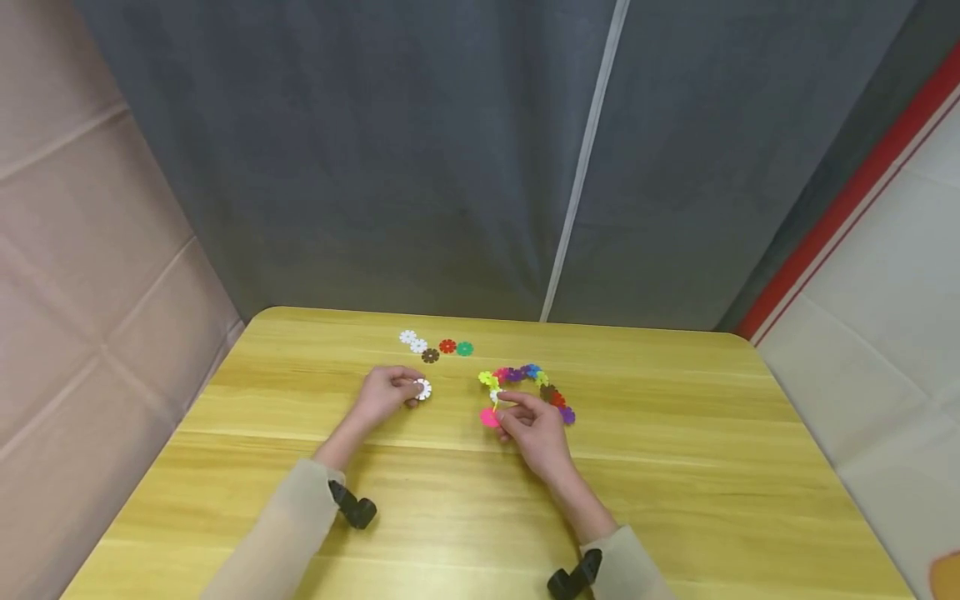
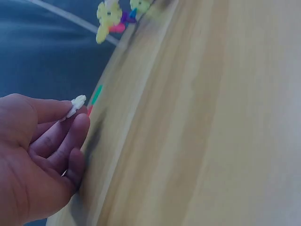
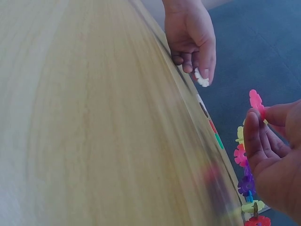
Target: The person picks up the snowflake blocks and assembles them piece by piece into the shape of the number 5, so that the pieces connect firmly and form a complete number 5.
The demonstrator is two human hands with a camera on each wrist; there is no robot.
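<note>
Head view: your left hand (image 1: 386, 393) pinches a white disc (image 1: 423, 389); the chain (image 1: 528, 387) lies off to its right, w/ your right hand (image 1: 528, 425) pinching its pink end (image 1: 489, 417).

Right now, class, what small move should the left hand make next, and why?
Probably carry the white snowflake disc rightward to the chain of coloured discs: the left hand pinches it apart from the chain, while the right hand holds the chain's pink end.

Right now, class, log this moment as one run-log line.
left hand: pinches white disc | right hand: holds pink disc at end of coloured chain | spare discs: on table
</note>
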